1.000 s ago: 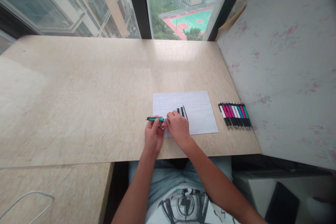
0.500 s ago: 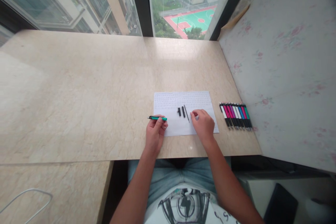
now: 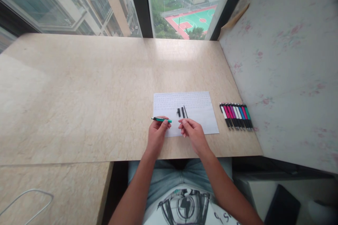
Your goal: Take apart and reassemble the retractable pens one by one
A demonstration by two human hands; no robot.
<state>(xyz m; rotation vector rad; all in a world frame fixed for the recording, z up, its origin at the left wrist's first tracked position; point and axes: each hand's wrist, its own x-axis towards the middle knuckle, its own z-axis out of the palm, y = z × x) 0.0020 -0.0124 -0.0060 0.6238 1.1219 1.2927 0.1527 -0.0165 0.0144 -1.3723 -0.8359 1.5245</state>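
Head view shows the left hand (image 3: pixel 156 134) pinching a green pen barrel (image 3: pixel 161 120) at the paper sheet's (image 3: pixel 200 119) edge, the right hand (image 3: pixel 194 132) loosely curled, apparently empty; the small black parts (image 3: pixel 182 112) nearby could roll off the table (image 3: pixel 79 95) if nudged.

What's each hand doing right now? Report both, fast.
Left hand: closed on the green pen, held level above the table.
Right hand: fingers pinched together over the paper; whether it holds anything cannot be told.
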